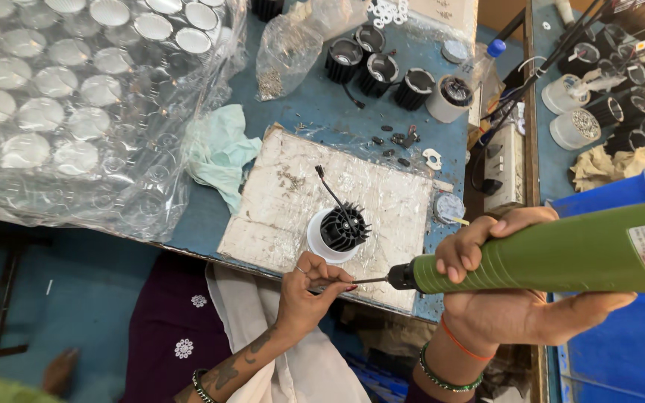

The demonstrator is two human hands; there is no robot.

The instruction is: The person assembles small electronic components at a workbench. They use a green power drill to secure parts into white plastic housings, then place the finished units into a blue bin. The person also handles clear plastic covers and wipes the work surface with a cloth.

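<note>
A ribbed green electric screwdriver [554, 257] fills the right hand [498, 298], whose fingers wrap its barrel. The left hand [309, 289] pinches the thin metal bit [367, 281] at its tip. Just beyond, on a scuffed whitish board [278, 216], stands a black finned lamp housing [343, 227] in a white ring, its wire sticking up.

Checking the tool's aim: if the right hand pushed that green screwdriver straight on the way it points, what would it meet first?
Most likely the left hand's fingertips, pinched at the bit tip of the green screwdriver held by the right hand; depth is unclear.
</note>
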